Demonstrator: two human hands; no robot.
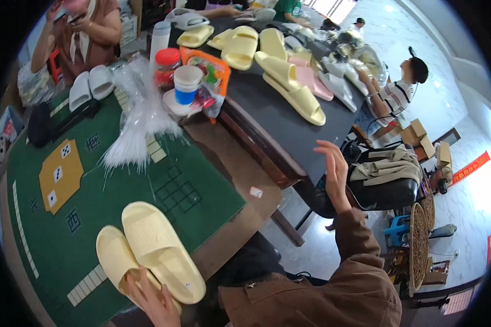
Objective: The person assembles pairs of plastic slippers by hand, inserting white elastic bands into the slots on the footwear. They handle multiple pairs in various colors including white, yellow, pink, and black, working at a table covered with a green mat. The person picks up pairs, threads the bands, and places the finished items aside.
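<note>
Two pale yellow slippers lie side by side at the near edge of the green table. My left hand (pixel 154 303) is at the heel end of the left slipper (pixel 114 252), fingers on its insole and thumb by its inner side, gripping it. That heel is partly hidden by the hand. Against it leans the right slipper (pixel 157 240), toe pointing away from me, a small sticker near its heel. My right hand (pixel 334 170) is raised beside the corner of the dark table, fingers stretched out and holding nothing.
More yellow slippers (pixel 294 95), pink and white ones lie on the dark table (pixel 267 122). Clear plastic strips (pixel 139 125), paper cups (pixel 186 87), a red-lidded jar (pixel 167 64) and white slippers (pixel 90 87) are on the green table (pixel 109 191). A chair with clothing (pixel 384 169) stands right. Other people sit beyond.
</note>
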